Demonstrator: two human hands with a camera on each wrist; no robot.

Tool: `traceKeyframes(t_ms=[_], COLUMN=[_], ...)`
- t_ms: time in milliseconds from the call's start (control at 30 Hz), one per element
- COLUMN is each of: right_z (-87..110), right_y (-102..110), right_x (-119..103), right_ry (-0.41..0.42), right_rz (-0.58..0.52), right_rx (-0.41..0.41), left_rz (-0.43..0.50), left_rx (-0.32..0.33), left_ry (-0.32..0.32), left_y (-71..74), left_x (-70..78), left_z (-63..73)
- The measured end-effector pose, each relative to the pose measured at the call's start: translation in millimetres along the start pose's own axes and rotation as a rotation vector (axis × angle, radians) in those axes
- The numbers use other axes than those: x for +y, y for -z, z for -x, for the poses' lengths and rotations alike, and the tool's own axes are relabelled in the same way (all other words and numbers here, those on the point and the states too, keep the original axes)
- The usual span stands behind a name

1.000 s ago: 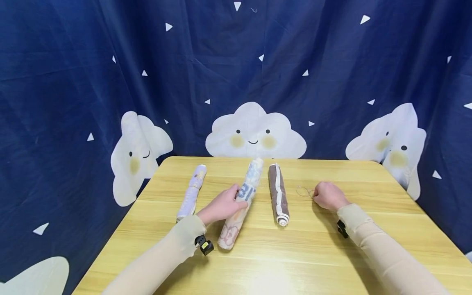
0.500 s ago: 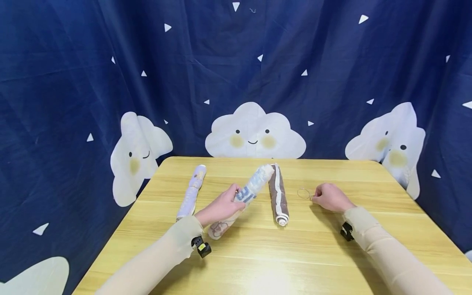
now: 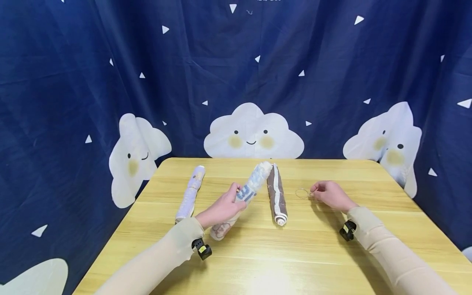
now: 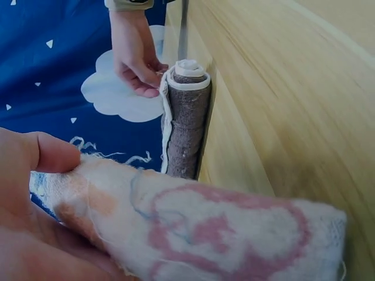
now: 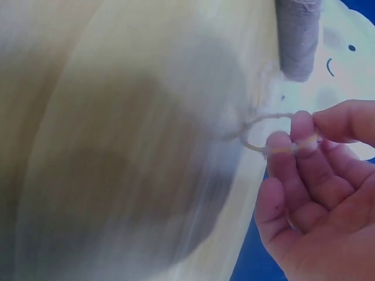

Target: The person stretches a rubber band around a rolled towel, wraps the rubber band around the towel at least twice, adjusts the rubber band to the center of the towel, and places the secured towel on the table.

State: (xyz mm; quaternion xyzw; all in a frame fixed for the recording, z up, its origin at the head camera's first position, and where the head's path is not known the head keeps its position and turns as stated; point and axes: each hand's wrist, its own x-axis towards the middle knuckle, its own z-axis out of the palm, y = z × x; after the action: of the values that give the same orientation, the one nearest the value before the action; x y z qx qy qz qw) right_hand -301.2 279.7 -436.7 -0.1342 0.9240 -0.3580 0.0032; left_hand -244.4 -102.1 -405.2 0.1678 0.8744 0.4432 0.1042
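Note:
My left hand [image 3: 223, 208] grips a rolled towel [image 3: 248, 189] round its middle; the roll is white with blue and pink prints. It slants up to the right, and its far end overlaps a brown rolled towel [image 3: 281, 201] in the head view. Loose threads and a pink outline show on the held towel [image 4: 234, 228] in the left wrist view; part of it is hidden by the hand. To the right, my right hand [image 3: 333, 196] pinches a thin tan rubber band [image 3: 302, 193] low over the table. In the right wrist view the rubber band [image 5: 252, 136] hangs out as an open loop from the fingertips.
A lilac rolled towel [image 3: 191, 194] lies at the left of the wooden table [image 3: 280, 262]. The brown roll lies near the middle, its white spiral end toward me. Behind the table hangs a dark blue curtain [image 3: 177, 90] with white clouds.
Since a second ago, the left hand has tilted the held towel so its far end swings right toward the brown roll. The right hand stays nearly in place, its fingers shifting on the rubber band.

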Motion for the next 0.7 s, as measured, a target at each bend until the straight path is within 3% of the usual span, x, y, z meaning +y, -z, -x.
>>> traceKeyframes(t_ms=[233,400,533,700], right_z=[1.8,2.9,4.1,4.7], right_y=[1.9,4.5,6.4,6.6], right_x=[-0.9,-3.1,-7.4,-9.7], right_ry=[-0.07,-0.073,-0.073,-0.066], right_rz=[-0.227,-0.341,-0.4,-0.464], right_rx=[-0.069,-0.12,-0.128,-0.154], left_rz=[-0.012,-0.046,-0.073,-0.097], left_rx=[0.005,0.03,0.066,0.064], left_ry=[-0.036,-0.059,-0.067,-0.081], left_y=[1.7,2.0,1.9,1.5], left_x=[1.9,4.9,8.1,9.6], left_z=[2.4,2.8,2.3,2.0])
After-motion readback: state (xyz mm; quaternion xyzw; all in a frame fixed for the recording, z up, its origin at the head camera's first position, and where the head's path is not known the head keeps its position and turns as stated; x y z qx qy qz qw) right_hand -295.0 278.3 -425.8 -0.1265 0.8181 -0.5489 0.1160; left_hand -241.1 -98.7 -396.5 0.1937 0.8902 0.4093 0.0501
